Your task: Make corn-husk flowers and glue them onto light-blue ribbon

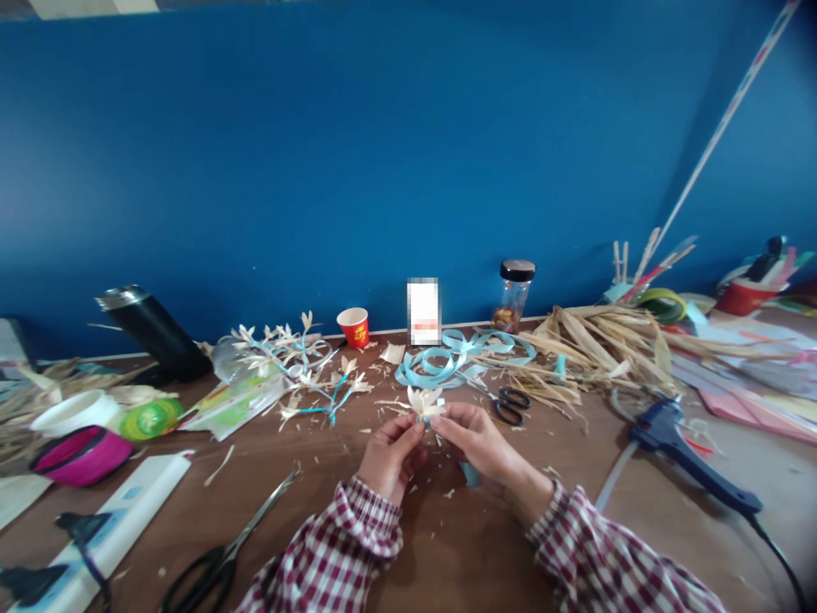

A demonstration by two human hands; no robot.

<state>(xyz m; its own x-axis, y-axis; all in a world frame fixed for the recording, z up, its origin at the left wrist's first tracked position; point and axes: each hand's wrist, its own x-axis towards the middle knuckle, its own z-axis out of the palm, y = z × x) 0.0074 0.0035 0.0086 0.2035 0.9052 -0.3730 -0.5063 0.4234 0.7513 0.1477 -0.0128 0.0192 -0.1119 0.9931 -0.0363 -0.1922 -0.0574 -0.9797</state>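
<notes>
Between my hands, above the middle of the brown table, a small cream flower (424,401) made of dried husk petals points upward. My left hand (394,451) pinches its base from the left. From the other side, the thumb and fingers of my right hand (476,438) close on the same base, where a bit of blue shows. A coil of pale blue ribbon (429,368) lies just behind the flower. Black-handled scissors (511,406) rest behind my right hand. Finished-looking flower sprigs with blue stems (332,400) lie to the left.
Larger scissors (230,553) lie open at front left beside a white power strip (137,502). At right is a blue glue gun (693,460) with its cord. Dried husks (593,345), a lidded jar (512,298), a red paper cup (355,329) and a black flask (153,328) stand or lie along the blue wall.
</notes>
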